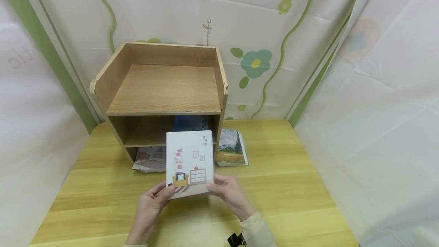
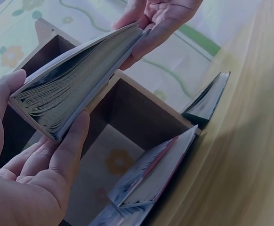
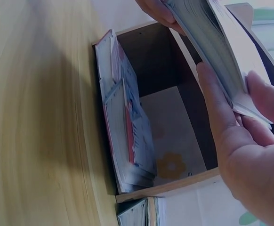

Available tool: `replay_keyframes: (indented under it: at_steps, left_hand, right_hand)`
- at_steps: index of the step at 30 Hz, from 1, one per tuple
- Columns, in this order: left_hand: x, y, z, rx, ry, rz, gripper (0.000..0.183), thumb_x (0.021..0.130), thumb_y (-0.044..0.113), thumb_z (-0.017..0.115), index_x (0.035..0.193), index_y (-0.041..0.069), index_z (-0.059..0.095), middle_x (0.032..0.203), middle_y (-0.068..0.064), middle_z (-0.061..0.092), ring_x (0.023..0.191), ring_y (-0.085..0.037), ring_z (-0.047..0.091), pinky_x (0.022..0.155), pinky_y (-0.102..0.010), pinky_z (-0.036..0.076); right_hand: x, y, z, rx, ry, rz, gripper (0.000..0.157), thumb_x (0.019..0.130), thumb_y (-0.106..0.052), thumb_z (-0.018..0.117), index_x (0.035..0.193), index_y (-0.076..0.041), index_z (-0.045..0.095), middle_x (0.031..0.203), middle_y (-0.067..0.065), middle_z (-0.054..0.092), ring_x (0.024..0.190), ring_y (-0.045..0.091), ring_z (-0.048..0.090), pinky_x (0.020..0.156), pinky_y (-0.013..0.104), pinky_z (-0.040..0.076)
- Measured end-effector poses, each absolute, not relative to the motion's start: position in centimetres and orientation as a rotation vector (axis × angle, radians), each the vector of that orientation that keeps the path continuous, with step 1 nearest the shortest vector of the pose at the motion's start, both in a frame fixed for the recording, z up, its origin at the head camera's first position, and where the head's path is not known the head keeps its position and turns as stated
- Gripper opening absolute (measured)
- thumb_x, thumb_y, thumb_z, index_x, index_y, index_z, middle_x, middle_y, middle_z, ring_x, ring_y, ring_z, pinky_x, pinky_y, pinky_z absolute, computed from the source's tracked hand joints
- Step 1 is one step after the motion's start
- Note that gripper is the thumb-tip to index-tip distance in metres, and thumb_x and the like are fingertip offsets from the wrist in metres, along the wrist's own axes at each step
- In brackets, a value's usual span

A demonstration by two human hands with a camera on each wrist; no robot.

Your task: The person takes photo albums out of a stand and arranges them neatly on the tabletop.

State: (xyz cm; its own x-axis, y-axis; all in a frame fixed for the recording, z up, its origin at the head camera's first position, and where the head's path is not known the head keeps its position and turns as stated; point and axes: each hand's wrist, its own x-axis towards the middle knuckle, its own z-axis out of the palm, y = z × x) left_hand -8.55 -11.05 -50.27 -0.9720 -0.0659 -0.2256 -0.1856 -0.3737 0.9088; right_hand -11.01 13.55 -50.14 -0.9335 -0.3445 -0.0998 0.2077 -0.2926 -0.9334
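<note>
Flowered curtains [image 1: 250,14] — wooden table [image 1: 277,186]

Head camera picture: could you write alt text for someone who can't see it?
A person's left hand and right hand hold a white illustrated book before a wooden shelf unit standing on a table. A landscape-covered book lies to the unit's right.

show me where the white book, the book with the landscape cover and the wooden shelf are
White book [image 1: 189,164]: head view, middle of its front cover
Landscape book [image 1: 231,148]: head view, on its painted cover
Wooden shelf [image 1: 166,87]: head view, bare top board
</note>
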Motion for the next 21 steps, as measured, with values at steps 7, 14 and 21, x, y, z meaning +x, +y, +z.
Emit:
replay_keyframes:
  at_steps: [7, 14, 21]
  left_hand:
    - [-8.5, -10.4, -50.5, -0.348, 1.726, 2.477, 0.055, 0.086, -0.004, 0.072, 0.131, -0.020, 0.045, 0.107, -0.024, 0.068, 0.091, -0.022, 0.070, 0.085, -0.032, 0.056]
    - [-8.6, -9.8, -50.7, -0.337, 1.708, 2.442, 0.055, 0.086, -0.001, 0.073, 0.131, -0.018, 0.048, 0.113, -0.027, 0.065, 0.094, -0.023, 0.070, 0.087, -0.032, 0.055]
    - [-8.7, -9.3, -50.9, -0.339, 1.712, 2.418, 0.056, 0.086, 0.001, 0.074, 0.132, -0.017, 0.048, 0.115, -0.028, 0.065, 0.095, -0.023, 0.069, 0.087, -0.032, 0.055]
  right_hand:
    - [-10.8, 14.6, -50.4, -0.176, 1.623, -2.254, 0.038, 0.090, 0.002, 0.065, 0.128, 0.003, 0.061, 0.131, 0.020, 0.059, 0.109, 0.036, 0.062, 0.095, 0.045, 0.051]
    - [-10.5, 15.5, -50.9, -0.171, 1.641, -2.245, 0.037, 0.090, 0.002, 0.065, 0.127, 0.003, 0.062, 0.131, 0.019, 0.059, 0.109, 0.036, 0.062, 0.096, 0.045, 0.051]
    - [-10.4, 16.1, -51.1, -0.190, 1.657, -2.243, 0.037, 0.091, 0.001, 0.065, 0.128, 0.004, 0.061, 0.132, 0.019, 0.058, 0.110, 0.037, 0.062, 0.096, 0.046, 0.050]
